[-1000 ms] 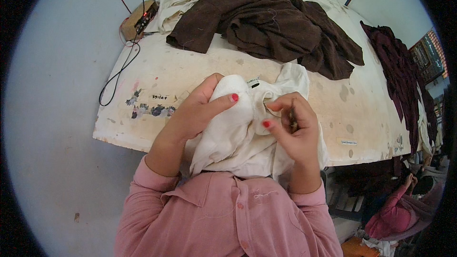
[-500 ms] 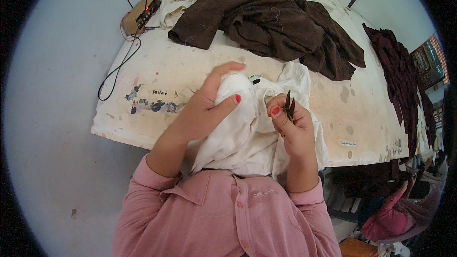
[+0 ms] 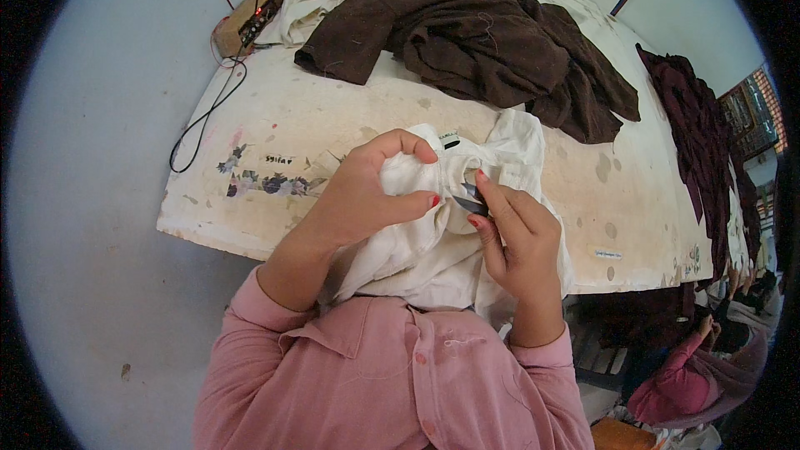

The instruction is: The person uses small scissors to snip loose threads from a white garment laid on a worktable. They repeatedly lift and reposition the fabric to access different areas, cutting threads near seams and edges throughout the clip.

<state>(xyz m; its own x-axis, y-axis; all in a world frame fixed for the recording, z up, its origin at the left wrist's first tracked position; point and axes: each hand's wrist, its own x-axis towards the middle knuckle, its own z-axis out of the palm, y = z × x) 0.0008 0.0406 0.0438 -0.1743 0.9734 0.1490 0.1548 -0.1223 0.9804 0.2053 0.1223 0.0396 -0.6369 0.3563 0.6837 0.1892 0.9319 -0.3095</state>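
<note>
A white cloth garment (image 3: 392, 262) with a small label lies bunched at the near edge of the table and over my lap. My left hand (image 3: 367, 187) is curled around part of it, fingers over the top and thumb on the side nearest my right hand. In my right hand (image 3: 525, 242) is a pair of small dark thread snips (image 3: 472, 205), held between thumb and fingers. The blades are slightly apart and point left, close against the white cloth beside my left thumb.
A dark brown garment (image 3: 475, 42) lies in a heap across the far side of the stained table (image 3: 642, 192). At the far left sits a boxy device (image 3: 257, 21) with a dangling black cable. Maroon cloth (image 3: 692, 125) hangs at the right; another person (image 3: 687, 379) is at lower right.
The snips have swung from pointing up to pointing left, and the blades now lie against the white cloth. My left fingers have shifted and curled more on the garment.
</note>
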